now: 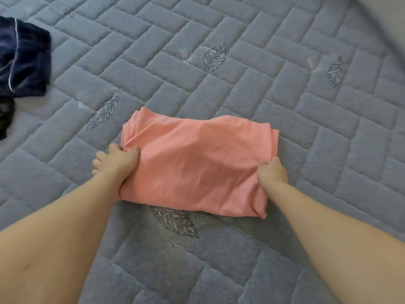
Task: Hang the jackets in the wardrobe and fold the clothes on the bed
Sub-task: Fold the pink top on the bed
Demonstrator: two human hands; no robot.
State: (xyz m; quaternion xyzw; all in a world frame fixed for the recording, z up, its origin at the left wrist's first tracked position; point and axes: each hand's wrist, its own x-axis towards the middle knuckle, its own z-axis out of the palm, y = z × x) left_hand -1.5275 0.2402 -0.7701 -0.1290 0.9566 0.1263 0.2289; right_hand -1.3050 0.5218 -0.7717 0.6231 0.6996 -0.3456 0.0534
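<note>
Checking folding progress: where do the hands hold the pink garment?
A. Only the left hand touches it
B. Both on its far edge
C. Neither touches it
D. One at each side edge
D: the left hand and right hand each pinch a side edge of the pink garment.

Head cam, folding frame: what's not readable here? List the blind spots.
- Pink garment: folded over itself, so its type and underside are hidden in the head view.
- Right hand: fingertips tucked under the cloth edge, exact grip unclear.
- Left hand: thumb pinches the cloth, fingers partly behind it.
- Navy garment: cut off by the left edge, blurred.
- Dark item below it: mostly out of frame, unidentifiable.
- Wardrobe and jackets: not in view.
</note>
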